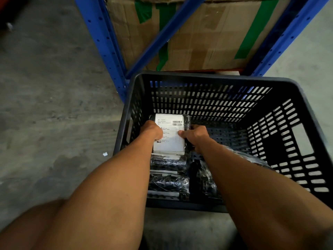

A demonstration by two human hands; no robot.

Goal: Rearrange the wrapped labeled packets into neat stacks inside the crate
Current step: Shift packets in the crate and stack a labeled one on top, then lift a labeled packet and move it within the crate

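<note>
A black slotted plastic crate (pixel 212 76) stands on the floor in front of me. Inside it, at the far left, a wrapped packet with a white barcode label (pixel 171 141) lies face up. My left hand (pixel 152 130) grips its left edge and my right hand (pixel 195 137) grips its right edge. Nearer me along the left wall lie two more dark wrapped packets (pixel 167 164), one behind the other, with the nearer packet (pixel 168 184) close to the front wall. Further wrapped packets (pixel 207 179) sit loosely under my right forearm, partly hidden.
A blue metal rack (pixel 106 46) rises just behind the crate, holding a large cardboard box (pixel 198 33) with green tape. Grey concrete floor (pixel 50 98) lies to the left. The crate's right half shows bare slotted bottom (pixel 230 134).
</note>
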